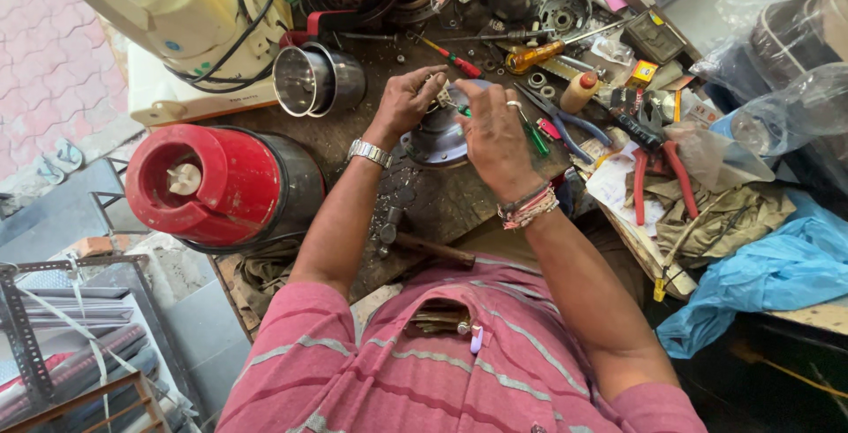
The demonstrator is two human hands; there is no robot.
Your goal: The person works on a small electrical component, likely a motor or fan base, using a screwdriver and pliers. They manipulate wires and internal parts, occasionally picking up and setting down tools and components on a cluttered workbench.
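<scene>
My left hand [408,97], with a metal watch on its wrist, pinches a small metal part at the top of a round grey motor housing [435,137] on the dark workbench [442,203]. My right hand [495,137], with thread bands at the wrist, grips a green-handled screwdriver [534,137] whose tip points at that same part. Both hands meet over the housing, hiding its top.
A red mixer base [208,186] lies at left, a steel jar [309,79] and a cream mixer [181,9] behind it. Red-handled pliers [654,172], blue-handled pliers [565,124], an orange screwdriver [534,56], rags and a blue plastic bag [768,274] crowd the right. A hammer [415,240] lies near me.
</scene>
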